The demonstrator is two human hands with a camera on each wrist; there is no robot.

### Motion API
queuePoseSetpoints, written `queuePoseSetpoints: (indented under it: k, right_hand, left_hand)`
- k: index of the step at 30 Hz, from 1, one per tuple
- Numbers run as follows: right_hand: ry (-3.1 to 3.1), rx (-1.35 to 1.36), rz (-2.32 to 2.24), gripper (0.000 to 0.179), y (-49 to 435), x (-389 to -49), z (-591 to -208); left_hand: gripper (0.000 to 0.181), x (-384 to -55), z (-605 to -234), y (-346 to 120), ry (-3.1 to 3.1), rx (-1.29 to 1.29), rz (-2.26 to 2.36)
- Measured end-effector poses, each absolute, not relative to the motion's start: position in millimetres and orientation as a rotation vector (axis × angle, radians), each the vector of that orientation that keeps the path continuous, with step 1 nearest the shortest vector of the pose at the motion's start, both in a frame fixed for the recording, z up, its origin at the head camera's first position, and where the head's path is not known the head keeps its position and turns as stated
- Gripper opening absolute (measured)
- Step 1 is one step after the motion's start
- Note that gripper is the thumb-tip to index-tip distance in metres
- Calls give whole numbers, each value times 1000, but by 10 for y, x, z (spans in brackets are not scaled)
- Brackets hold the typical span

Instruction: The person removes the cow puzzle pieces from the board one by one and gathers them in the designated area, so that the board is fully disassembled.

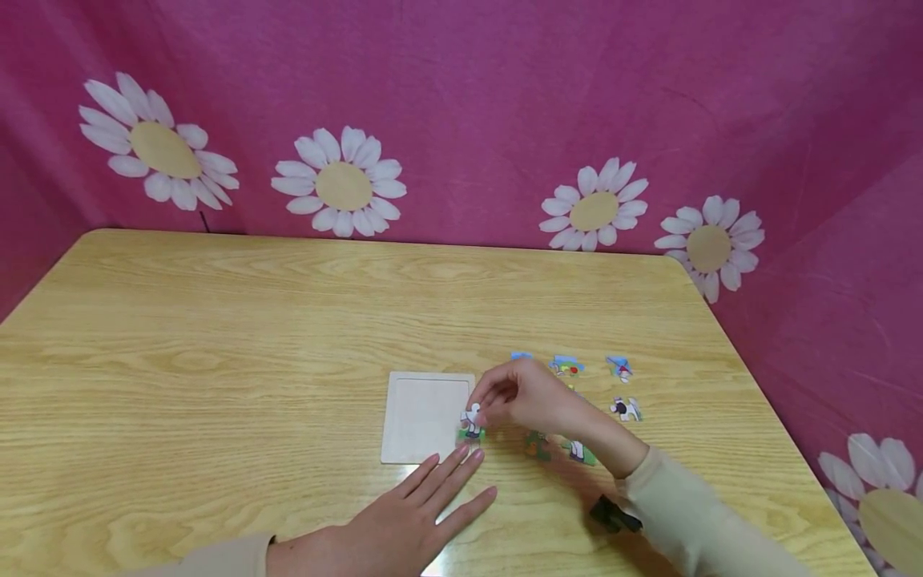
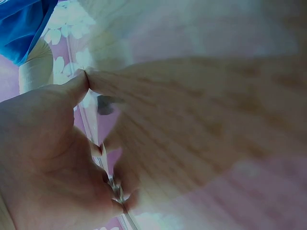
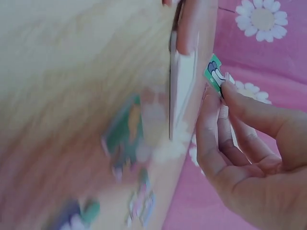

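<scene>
A jigsaw puzzle piece [image 1: 472, 421] with a white figure on green is pinched between the thumb and fingers of my right hand [image 1: 530, 394], over the right side of a square wooden puzzle tray [image 1: 390, 417]. In the right wrist view the same piece [image 3: 214, 73] shows its green end beyond my thumb. My left hand [image 1: 404, 517] lies with fingers straight and spread, fingertips right at the tray's near edge. The left wrist view shows this hand's palm side [image 2: 43, 148] close to the wood-grain tabletop.
Several loose puzzle pieces lie right of the tray, among them a blue-topped one [image 1: 566, 365], one at the far right [image 1: 620, 368] and a black-and-white one [image 1: 626, 409]. My right forearm partly covers others. Behind the table [image 1: 216, 336] hangs a pink flowered cloth [image 1: 461, 104].
</scene>
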State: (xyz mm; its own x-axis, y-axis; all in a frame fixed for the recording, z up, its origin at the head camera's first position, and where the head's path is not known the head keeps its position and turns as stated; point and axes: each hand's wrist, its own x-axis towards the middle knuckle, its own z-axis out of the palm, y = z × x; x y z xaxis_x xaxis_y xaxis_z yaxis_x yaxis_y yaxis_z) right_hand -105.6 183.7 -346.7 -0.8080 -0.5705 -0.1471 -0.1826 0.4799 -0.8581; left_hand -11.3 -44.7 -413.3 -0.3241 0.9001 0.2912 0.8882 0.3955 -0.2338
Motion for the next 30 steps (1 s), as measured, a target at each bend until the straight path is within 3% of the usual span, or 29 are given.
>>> queuePoseSetpoints:
  k: [14, 23, 30]
  right_hand:
    - [2467, -501, -1186, 5, 2638, -930, -3267]
    - [2485, -392, -1127, 10, 3287, -762, -3421]
    - [2548, -398, -1055, 6, 3476, -640, -3527]
  left_hand:
    - [93, -121, -4123, -459, -2260, -1536, 50]
    - [91, -114, -4149, -457, -2254, -1523, 52]
    - [90, -123, -4149, -461, -2257, -1526, 35]
